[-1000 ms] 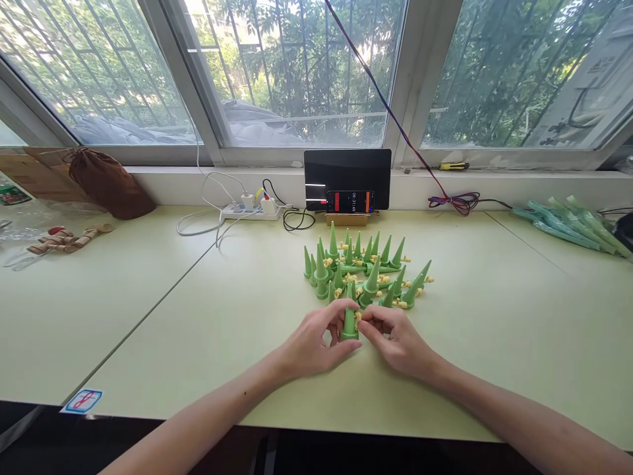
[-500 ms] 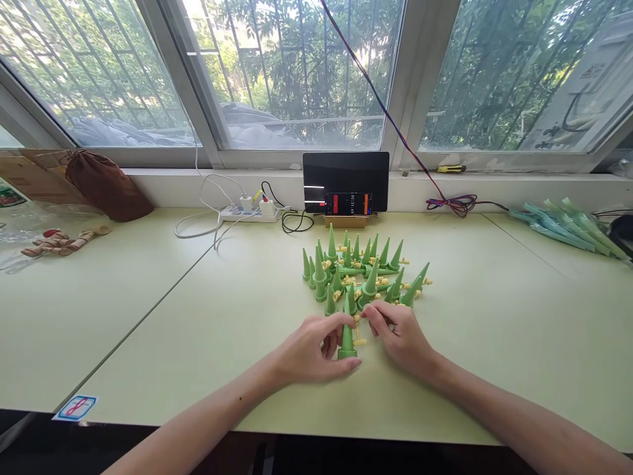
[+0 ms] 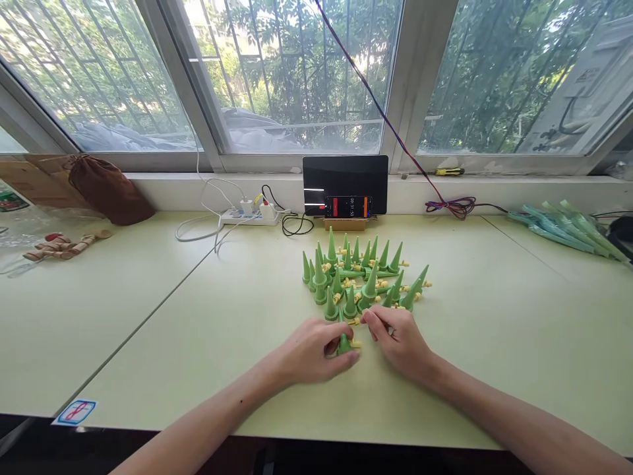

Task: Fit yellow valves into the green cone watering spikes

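Note:
My left hand (image 3: 312, 349) is closed around a green cone-shaped watering spike (image 3: 343, 344) with a small yellow valve (image 3: 355, 344) on its side. The fingers cover part of the spike. To its right, my right hand (image 3: 401, 335) has thumb and fingertips pinched together, close to another yellow valve piece (image 3: 354, 321). Whatever the pinch holds, if anything, is hidden. Just beyond both hands stands a cluster of similar green spikes (image 3: 370, 284), mostly point up, some lying down, with yellow valves among them.
Behind the cluster, a phone (image 3: 349, 206) showing a timer leans on a black tablet (image 3: 346, 173). A power strip (image 3: 250, 216) with cables is left of them. A brown pouch (image 3: 106, 191) and wooden pieces (image 3: 64, 247) sit far left; bluish-green plastic packets (image 3: 564, 227) lie far right.
The spike in my left hand has tipped from upright, its tip now mostly hidden behind my fingers. My right hand has barely moved.

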A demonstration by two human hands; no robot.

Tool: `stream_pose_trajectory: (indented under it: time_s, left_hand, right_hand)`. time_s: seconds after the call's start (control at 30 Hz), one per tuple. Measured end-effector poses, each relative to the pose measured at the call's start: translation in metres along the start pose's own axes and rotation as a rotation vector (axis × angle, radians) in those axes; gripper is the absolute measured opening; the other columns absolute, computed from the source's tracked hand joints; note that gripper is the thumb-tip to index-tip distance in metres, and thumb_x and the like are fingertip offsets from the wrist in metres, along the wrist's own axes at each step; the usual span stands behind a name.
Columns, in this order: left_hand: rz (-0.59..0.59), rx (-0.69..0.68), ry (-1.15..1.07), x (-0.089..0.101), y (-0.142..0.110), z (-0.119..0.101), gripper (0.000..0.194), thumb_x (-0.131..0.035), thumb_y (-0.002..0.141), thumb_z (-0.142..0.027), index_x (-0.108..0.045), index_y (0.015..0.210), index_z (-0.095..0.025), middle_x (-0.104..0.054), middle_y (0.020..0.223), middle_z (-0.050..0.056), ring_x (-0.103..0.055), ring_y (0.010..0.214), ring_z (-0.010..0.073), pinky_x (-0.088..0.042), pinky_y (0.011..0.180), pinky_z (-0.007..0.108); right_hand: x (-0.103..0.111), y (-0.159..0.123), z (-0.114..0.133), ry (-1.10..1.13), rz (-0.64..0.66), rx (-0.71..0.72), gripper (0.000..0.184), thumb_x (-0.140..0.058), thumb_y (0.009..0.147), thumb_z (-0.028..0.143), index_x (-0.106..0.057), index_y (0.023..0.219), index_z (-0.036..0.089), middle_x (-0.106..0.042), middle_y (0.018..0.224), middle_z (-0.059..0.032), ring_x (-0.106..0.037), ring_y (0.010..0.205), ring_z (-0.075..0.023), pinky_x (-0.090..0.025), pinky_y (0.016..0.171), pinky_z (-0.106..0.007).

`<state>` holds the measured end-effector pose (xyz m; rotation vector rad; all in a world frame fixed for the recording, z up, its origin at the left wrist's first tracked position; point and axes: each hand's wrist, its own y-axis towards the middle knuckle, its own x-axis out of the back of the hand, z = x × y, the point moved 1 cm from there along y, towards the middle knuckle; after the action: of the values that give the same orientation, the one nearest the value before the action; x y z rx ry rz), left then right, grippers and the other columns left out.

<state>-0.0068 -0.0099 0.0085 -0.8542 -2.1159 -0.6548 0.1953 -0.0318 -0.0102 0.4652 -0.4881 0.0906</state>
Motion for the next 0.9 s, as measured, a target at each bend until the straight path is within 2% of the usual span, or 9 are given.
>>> stream_pose_trajectory:
  time_s: [0.2, 0.33, 0.43, 0.5, 0.63, 0.9]
  left_hand:
    - [-0.02, 0.01, -0.03, 0.003, 0.0, 0.004, 0.019, -0.069, 0.088, -0.036, -0.069, 0.096, -0.019, -0.046, 0.056, -0.008, -0.041, 0.051, 0.0087, -0.034, 0.054, 0.022]
    - [-0.205, 0.025, -0.027, 0.01, 0.002, 0.01, 0.023, -0.06, 0.094, -0.036, -0.069, 0.085, -0.017, -0.048, 0.055, -0.006, -0.038, 0.051, 0.0086, -0.032, 0.052, 0.022]
    - [-0.36, 0.072, 0.001, 0.015, 0.005, 0.016, 0.037, -0.052, 0.099, -0.035, -0.061, 0.068, -0.016, -0.044, 0.053, -0.006, -0.034, 0.05, 0.0083, -0.03, 0.051, 0.022]
    - [-0.415, 0.12, 0.023, 0.015, 0.006, 0.02, 0.041, -0.052, 0.099, -0.034, -0.053, 0.061, -0.016, -0.041, 0.051, -0.006, -0.032, 0.049, 0.0081, -0.028, 0.05, 0.022]
    - [-0.4, 0.178, 0.053, 0.011, 0.007, 0.023, 0.04, -0.054, 0.097, -0.03, -0.048, 0.059, -0.017, -0.041, 0.051, -0.006, -0.032, 0.049, 0.008, -0.027, 0.05, 0.023]
    - [-0.404, 0.155, 0.066, 0.009, 0.006, 0.021, 0.04, -0.053, 0.096, -0.03, -0.046, 0.059, -0.017, -0.04, 0.05, -0.006, -0.032, 0.048, 0.0078, -0.026, 0.049, 0.023]
  right_hand:
    - [0.001, 0.0, -0.001, -0.015, 0.004, 0.006, 0.046, -0.039, 0.108, 0.04, -0.047, 0.067, 0.02, -0.04, 0.057, 0.0042, -0.038, 0.052, -0.0123, -0.031, 0.053, -0.027]
    - [0.001, 0.0, -0.002, -0.023, 0.001, 0.003, 0.046, -0.041, 0.107, 0.039, -0.046, 0.066, 0.021, -0.039, 0.058, 0.0041, -0.036, 0.053, -0.0124, -0.03, 0.053, -0.027]
    - [0.001, 0.0, -0.002, -0.045, -0.014, 0.001, 0.043, -0.045, 0.106, 0.038, -0.049, 0.067, 0.02, -0.039, 0.058, 0.0042, -0.035, 0.054, -0.0125, -0.031, 0.053, -0.027]
    - [0.001, 0.001, -0.001, -0.065, -0.019, -0.003, 0.039, -0.048, 0.105, 0.037, -0.053, 0.07, 0.02, -0.043, 0.059, 0.0036, -0.036, 0.054, -0.0127, -0.031, 0.053, -0.027]
    - [0.002, 0.001, -0.002, -0.092, -0.027, -0.017, 0.033, -0.05, 0.103, 0.035, -0.059, 0.076, 0.019, -0.051, 0.061, 0.0017, -0.04, 0.052, -0.0133, -0.034, 0.052, -0.027]
    - [0.002, 0.001, -0.003, -0.162, 0.0, 0.005, 0.019, -0.053, 0.101, 0.027, -0.067, 0.092, 0.019, -0.061, 0.061, 0.0006, -0.05, 0.049, -0.0151, -0.039, 0.053, -0.028]
